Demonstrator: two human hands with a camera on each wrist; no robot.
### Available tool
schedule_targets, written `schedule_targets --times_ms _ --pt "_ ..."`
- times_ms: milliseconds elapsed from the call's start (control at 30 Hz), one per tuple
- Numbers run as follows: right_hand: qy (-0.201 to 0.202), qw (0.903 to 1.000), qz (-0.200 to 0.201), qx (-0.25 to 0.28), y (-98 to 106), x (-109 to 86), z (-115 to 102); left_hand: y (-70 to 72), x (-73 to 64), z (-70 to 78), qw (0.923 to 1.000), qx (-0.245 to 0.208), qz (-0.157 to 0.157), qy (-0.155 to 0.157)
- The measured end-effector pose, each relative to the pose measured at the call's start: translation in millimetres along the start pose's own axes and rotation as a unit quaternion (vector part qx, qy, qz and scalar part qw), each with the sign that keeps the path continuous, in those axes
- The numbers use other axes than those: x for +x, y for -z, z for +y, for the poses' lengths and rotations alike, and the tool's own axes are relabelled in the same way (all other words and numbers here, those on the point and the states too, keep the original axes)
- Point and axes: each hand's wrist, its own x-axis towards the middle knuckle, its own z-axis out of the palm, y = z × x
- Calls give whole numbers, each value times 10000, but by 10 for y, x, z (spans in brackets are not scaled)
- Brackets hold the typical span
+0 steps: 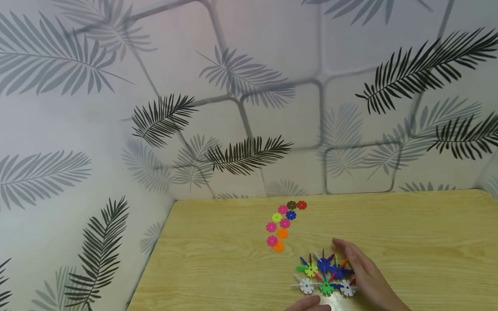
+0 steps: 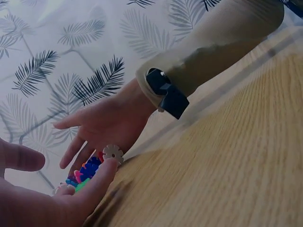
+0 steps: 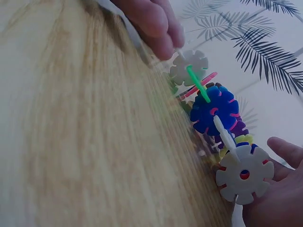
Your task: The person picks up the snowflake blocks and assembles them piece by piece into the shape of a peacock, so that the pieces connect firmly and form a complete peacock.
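Observation:
A cluster of interlocked plastic snowflake discs [image 1: 327, 286] lies on the table near its front, with white, green, blue and yellow pieces facing forward and others slotted edge-on between them. Along its right side, my right hand [image 1: 367, 275] is spread with fingers extended, palm turned toward the discs. In the right wrist view a white disc [image 3: 245, 175] overlaps that palm. My left hand [image 1: 308, 304] shows only its fingers at the bottom edge, just in front of the cluster. The left wrist view shows its thumb [image 2: 97, 187] and fingers apart, with the discs beyond the thumb.
Farther back on the wooden table [image 1: 218, 268], loose flat discs lie in a curved double line, among them an orange disc [image 1: 282, 233], a blue disc [image 1: 291, 215] and a red disc [image 1: 301, 205]. A leaf-patterned wall [image 1: 272, 164] borders the table's back edge.

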Motion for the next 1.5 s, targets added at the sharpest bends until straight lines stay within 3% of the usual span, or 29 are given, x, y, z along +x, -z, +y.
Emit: schedule_targets --times_ms 133,233,333,400,467,567,600,733,800,833,900,967,1033,1100,1233,1300,1400,1500 --pt "59 10000 55 22 41 -28 7 -41 -64 111 9990 213 -168 -356" --pt "141 9999 -23 -23 88 -44 19 -125 -116 196 9961 604 285 -579" --pt "364 9993 -60 15 141 -62 40 -226 -106 265 9859 792 1388 -504" --pt "719 9974 17 100 171 -68 55 -301 -68 316 9701 643 2317 -342" --pt "1083 9939 129 147 191 -55 56 -357 -33 382 9534 474 2961 -331" --pt "1211 9923 232 65 207 -5 -18 -379 -18 515 9444 652 3184 -491" --pt "1117 9934 246 -16 208 17 -65 -343 -9 553 9462 648 3117 -587" --pt "723 9969 128 -264 193 110 -296 -376 45 803 9376 1007 3215 -862" --pt "859 9958 16 -311 174 164 -391 -387 72 938 9329 1272 3230 -958" --pt "968 9948 -57 -315 162 190 -431 -422 84 1021 9270 1496 3305 -952" --pt "1151 9922 -175 -441 138 241 -506 -386 115 1158 9221 1910 3226 -960" --pt "1317 9890 -287 -607 108 295 -575 -335 155 1290 9123 2423 3152 -981" --pt "1323 9879 -400 -697 64 354 -636 -255 201 1413 8950 3069 3056 -1071" --pt "1278 9876 -536 -739 0 433 -680 -150 254 1513 8685 3710 3053 -1216" --pt "1016 9892 -764 -732 -205 635 -730 81 339 1618 7965 4830 3300 -1529" --pt "988 9882 -840 -816 -315 740 -739 170 365 1636 7642 5302 3326 -1556" --pt "1072 9825 -946 -1193 -452 868 -746 259 397 1634 7287 5907 3146 -1452" --pt "1100 9743 -1100 -1632 -582 958 -756 302 429 1619 7019 6359 2901 -1370"
